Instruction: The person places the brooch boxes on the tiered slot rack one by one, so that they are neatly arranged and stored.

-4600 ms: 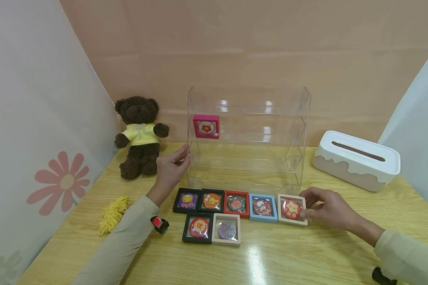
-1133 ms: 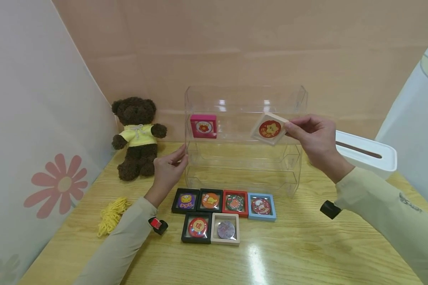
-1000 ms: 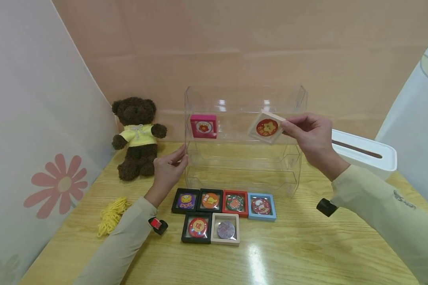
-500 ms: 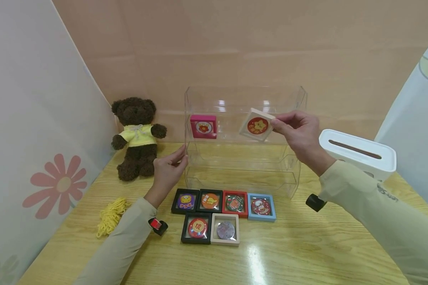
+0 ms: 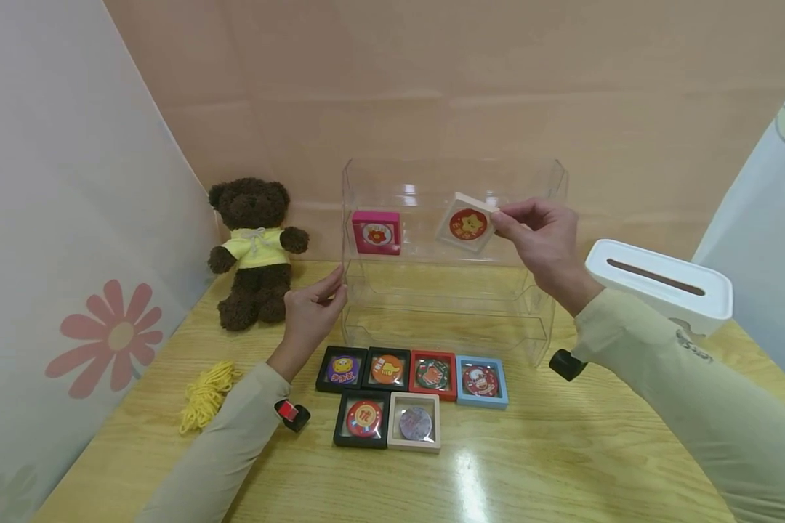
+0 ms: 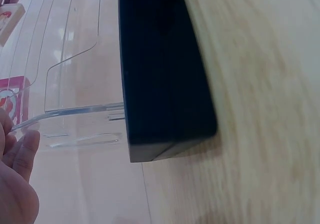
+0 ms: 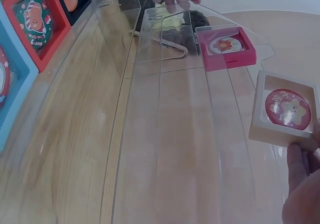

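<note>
My right hand (image 5: 546,243) pinches the right corner of a beige badge display frame (image 5: 446,226) with a red star badge inside. The frame is tilted, in front of the clear acrylic display rack (image 5: 454,327), at about the height of its second tier from the top. In the right wrist view, the beige frame (image 7: 275,136) is beside a pink badge frame (image 7: 231,59). That pink frame (image 5: 356,234) stands at the left end of the same tier. My left hand (image 5: 310,316) pinches the rack's left side edge, also visible in the left wrist view.
Before the rack lie several badge frames, including a blue one (image 5: 482,402), a red one (image 5: 433,397) and a second beige one (image 5: 414,444). A teddy bear (image 5: 255,250) and yellow string (image 5: 208,396) are at left. A white-topped tissue box (image 5: 661,280) stands at right.
My right hand has lifted the star-badge frame off the table from the right end of the row. Over the last second it has drifted left and slightly up. The left hand stays put.
</note>
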`<state>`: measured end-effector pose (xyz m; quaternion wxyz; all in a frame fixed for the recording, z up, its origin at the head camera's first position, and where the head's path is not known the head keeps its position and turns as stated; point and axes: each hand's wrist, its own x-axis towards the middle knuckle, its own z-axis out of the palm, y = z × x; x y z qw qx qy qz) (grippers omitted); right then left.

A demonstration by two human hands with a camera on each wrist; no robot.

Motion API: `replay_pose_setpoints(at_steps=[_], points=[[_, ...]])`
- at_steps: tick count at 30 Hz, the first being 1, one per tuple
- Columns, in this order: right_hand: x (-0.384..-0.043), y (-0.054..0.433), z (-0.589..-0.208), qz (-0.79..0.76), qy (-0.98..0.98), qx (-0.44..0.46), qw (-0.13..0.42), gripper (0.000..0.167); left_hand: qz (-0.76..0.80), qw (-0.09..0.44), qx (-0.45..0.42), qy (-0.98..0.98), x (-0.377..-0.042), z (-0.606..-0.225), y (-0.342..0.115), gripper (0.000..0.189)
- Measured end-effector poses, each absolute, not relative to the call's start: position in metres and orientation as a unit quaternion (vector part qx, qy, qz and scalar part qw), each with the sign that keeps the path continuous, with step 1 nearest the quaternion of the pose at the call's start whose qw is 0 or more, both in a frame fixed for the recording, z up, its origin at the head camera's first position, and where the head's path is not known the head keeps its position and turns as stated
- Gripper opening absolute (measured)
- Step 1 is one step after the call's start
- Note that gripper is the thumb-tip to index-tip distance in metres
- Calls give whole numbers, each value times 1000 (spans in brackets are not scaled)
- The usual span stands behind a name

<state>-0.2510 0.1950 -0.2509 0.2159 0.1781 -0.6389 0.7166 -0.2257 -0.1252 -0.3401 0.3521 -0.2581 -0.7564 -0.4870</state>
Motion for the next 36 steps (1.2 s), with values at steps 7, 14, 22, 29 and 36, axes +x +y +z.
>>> replay_pose_setpoints(at_steps=[7, 14, 22, 29, 36], points=[[-255, 184, -249, 700, -655, 172, 228, 13, -481, 363, -262, -754, -226, -341, -126, 28], [-259, 182, -252, 692, -666, 160, 228, 12, -483, 363, -265, -751, -226, -342, -126, 29], [-264, 183, -252, 672, -688, 140, 234, 16, -489, 366, -270, -744, -226, -342, -126, 27], [-266, 182, -251, 654, -709, 123, 233, 19, -490, 361, -276, -744, -226, -342, -126, 28], [-269, 177, -249, 638, -723, 126, 233, 17, -489, 355, -273, -749, -225, -341, -126, 29]])
